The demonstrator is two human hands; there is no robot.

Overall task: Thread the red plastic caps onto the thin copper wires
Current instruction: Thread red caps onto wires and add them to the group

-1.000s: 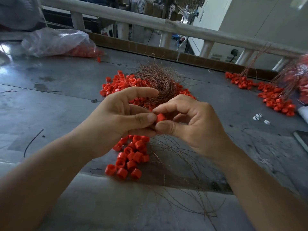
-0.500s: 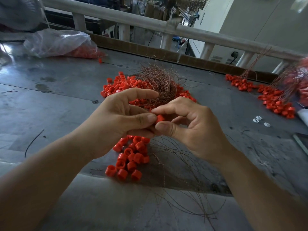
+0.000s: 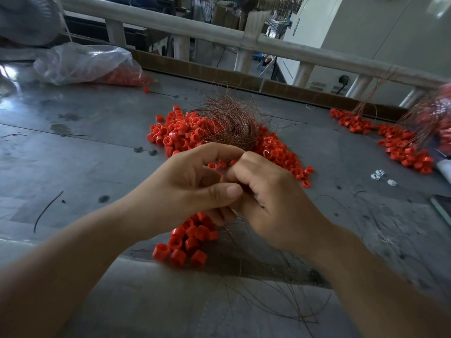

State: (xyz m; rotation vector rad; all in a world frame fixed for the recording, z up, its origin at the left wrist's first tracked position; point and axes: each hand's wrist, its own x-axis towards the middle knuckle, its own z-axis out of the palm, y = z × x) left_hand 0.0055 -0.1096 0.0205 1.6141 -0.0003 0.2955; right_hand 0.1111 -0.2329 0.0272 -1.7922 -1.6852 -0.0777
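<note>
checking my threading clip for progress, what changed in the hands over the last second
The right hand closed in against the left hand, fingers curling over the red cap that showed between them; the cap is now hidden. Both hands stay together above the near pile of caps; the copper wire bundle and far cap pile lie as before.

My caps (image 3: 175, 136) are bright orange-red, plain all over. The wires (image 3: 234, 123) are coppery brown. The table (image 3: 73, 162) is dull grey with dark stains; the small bits (image 3: 378, 173) on it are white.
</note>
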